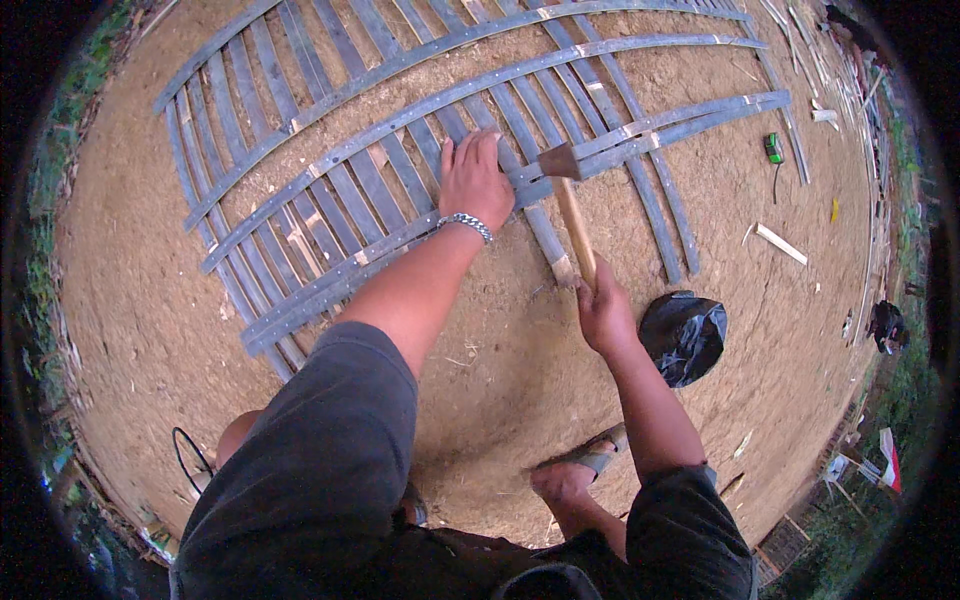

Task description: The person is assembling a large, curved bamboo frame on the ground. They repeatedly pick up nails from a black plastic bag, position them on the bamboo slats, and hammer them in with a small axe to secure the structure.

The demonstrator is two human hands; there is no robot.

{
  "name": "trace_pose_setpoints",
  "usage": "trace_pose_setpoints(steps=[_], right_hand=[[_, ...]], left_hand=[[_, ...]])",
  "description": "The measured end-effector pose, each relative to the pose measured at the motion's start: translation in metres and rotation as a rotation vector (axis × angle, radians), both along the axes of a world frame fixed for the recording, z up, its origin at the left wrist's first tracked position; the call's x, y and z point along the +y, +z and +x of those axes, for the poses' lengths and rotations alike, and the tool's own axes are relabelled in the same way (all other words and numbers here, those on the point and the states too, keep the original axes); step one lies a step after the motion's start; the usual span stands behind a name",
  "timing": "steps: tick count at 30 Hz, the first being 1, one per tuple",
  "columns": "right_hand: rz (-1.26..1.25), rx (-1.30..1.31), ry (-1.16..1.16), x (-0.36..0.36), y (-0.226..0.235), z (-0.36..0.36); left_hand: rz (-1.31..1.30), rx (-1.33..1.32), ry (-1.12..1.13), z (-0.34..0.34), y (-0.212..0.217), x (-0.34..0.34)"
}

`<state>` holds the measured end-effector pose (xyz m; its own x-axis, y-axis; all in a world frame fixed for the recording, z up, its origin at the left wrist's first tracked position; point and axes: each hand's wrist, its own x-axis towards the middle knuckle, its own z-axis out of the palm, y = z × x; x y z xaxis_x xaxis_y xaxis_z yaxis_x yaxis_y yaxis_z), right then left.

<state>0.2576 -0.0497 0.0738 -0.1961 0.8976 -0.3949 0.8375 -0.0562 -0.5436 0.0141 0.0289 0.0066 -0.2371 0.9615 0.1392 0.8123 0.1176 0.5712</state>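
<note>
My left hand (476, 180), with a chain bracelet (466, 226) at the wrist, lies over the grey slatted frame (386, 238). Its fingers are stretched apart across the slats near a long cross strip; whether a nail is under them I cannot tell. My right hand (606, 308) is closed round the wooden handle of a hammer (575, 222). The hammer's broad, dark metal head (559, 162) is just right of my left hand, over the cross strips. Below it, one slat (546, 243) sticks out toward me.
A black plastic bag (684, 338) sits on the dirt right of my right hand. Farther right lie a green-and-black tool (773, 149), a pale wood piece (781, 244) and a yellow object (834, 210). Loose strips (800, 50) are at the far right. My sandalled foot (580, 468) is below.
</note>
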Motion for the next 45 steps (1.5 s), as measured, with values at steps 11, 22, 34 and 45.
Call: trace_pose_setpoints(steps=[11,22,34,45], right_hand=[[0.109,0.222,-0.193,0.001,-0.004,-0.014],[0.146,0.311,-0.067,0.037,0.031,-0.074],[0.189,0.391,-0.020,0.107,0.021,-0.110],[0.280,0.224,0.100,0.146,0.041,-0.134]], left_hand=[[0.077,-0.073,0.040,0.002,-0.011,0.002],[0.170,0.404,0.403,-0.139,-0.003,0.128],[0.016,0.371,0.264,-0.133,-0.016,0.121],[-0.071,0.441,0.278,-0.137,-0.014,0.128]])
